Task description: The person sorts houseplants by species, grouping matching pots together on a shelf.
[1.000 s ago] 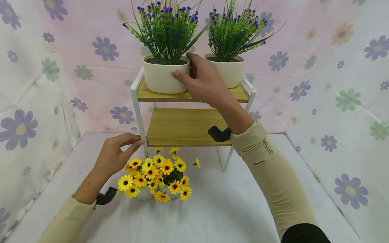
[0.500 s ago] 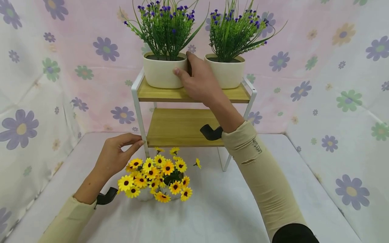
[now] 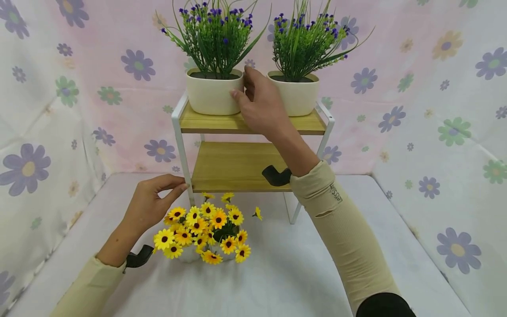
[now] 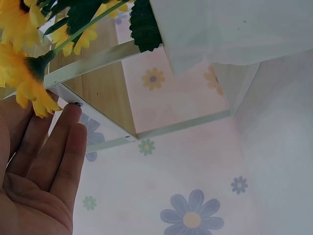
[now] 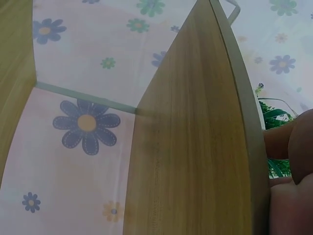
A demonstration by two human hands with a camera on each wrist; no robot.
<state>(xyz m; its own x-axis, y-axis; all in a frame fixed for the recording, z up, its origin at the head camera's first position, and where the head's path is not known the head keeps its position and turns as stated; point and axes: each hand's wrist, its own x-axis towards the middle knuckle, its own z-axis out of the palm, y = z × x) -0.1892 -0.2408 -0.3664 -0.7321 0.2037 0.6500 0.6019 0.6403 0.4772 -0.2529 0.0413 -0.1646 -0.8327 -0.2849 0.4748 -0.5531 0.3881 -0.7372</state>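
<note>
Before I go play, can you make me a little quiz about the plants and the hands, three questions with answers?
1. True or false: in the head view, the right hand is higher up than the left hand.
2. How many white pots stand on the top shelf?
3. Where are the yellow flowers? A) on the lower shelf B) in front of the rack C) on the top shelf

Key: 1 true; 2 two; 3 B.

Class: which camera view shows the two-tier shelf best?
The head view: the shelf shows both tiers together, though partly blocked. The left wrist shows only fragments of it; the right wrist, its wood close up, cropped.
</note>
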